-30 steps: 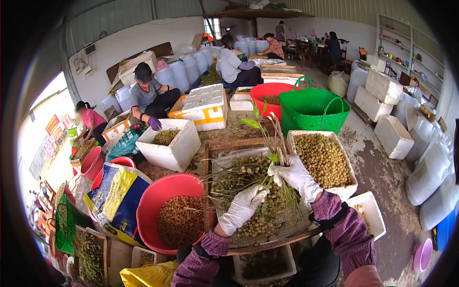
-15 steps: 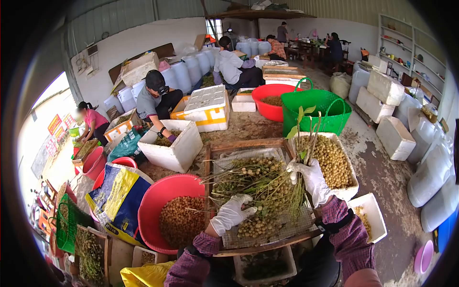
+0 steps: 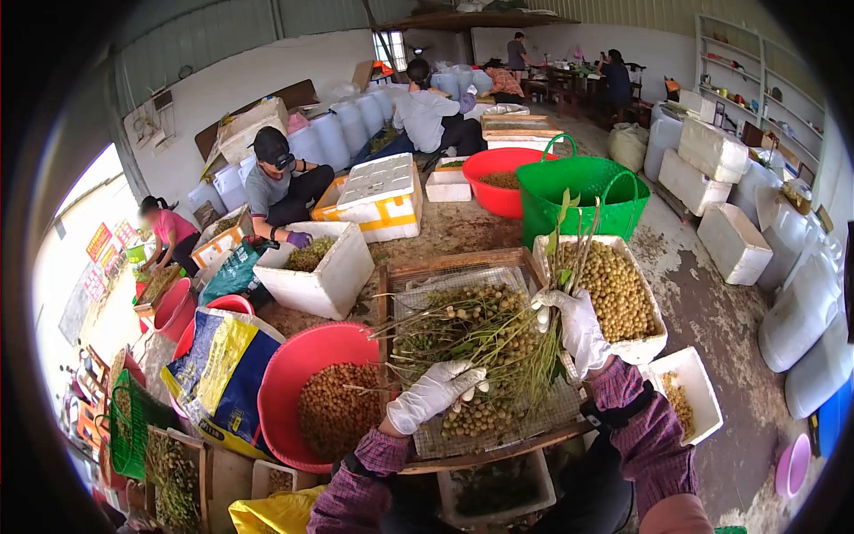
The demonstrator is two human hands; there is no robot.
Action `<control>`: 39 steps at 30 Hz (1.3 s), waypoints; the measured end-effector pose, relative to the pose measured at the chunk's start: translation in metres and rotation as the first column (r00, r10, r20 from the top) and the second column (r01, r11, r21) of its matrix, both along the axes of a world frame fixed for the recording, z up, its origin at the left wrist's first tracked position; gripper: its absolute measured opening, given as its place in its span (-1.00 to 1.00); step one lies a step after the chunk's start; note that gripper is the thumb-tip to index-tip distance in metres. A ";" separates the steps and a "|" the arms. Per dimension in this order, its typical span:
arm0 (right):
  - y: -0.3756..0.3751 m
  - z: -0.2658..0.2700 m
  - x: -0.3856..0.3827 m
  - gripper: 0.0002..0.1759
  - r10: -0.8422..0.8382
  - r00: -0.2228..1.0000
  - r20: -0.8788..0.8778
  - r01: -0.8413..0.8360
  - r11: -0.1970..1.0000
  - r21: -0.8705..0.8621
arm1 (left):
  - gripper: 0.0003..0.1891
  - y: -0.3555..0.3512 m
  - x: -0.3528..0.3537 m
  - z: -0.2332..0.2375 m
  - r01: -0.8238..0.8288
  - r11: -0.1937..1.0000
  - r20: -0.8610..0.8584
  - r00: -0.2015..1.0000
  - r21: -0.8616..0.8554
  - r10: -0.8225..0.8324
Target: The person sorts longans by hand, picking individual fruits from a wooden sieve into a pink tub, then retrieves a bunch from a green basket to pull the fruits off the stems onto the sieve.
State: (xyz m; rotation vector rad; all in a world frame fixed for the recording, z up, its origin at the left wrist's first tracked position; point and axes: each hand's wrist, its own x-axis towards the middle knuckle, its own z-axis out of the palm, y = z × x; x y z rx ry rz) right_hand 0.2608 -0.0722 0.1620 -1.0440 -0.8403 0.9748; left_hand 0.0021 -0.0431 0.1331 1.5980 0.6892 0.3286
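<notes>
In front of me a wire mesh screen in a wooden frame (image 3: 498, 457) bears a heap of round tan fruits, longan by their look, still on green stems. My right hand (image 3: 578, 331), in a white glove, is closed around a bundle of leafy fruit stems (image 3: 562, 258) at the screen's right side. Its cut ends point up and the thin twigs hang down over the mesh. My left hand (image 3: 436, 396), also gloved, lies at the heap's near left, fingers curled against the longans (image 3: 480, 416). What sits between those fingers is hidden.
Left of the screen stands a red tub (image 3: 276, 392) of loose fruit; a white foam box (image 3: 656, 343) of longans is at the right. A smaller foam tray (image 3: 698, 392), a green basket (image 3: 583, 191) and a white box (image 3: 316, 276) surround me. Co-workers sit farther back.
My left hand has shifted slightly up and right along the fruit, its fingers more curled. My right hand keeps the stem bundle with little movement. A nearby co-worker's hand has moved back over a box.
</notes>
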 end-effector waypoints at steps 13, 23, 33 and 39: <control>-0.013 0.025 0.057 -0.88 -0.068 0.992 0.105 0.067 0.998 0.009 | -0.62 0.006 -0.037 -0.026 -0.018 0.589 -0.118 0.974 0.808 0.192; -0.010 -0.008 -0.014 -0.43 0.344 0.522 0.780 -0.221 0.938 -0.266 | -0.67 -0.007 -0.018 0.017 0.014 0.859 -0.356 0.913 0.513 0.198; 0.000 0.033 -0.045 -0.61 0.445 0.512 0.735 -0.189 0.893 -0.408 | -0.70 0.007 -0.042 0.035 -0.128 0.983 0.183 0.978 0.134 0.103; -0.006 0.037 -0.031 -0.75 0.599 0.682 0.420 -0.517 0.801 -0.303 | -0.53 0.009 -0.012 0.010 0.014 0.959 0.257 0.962 0.283 -0.090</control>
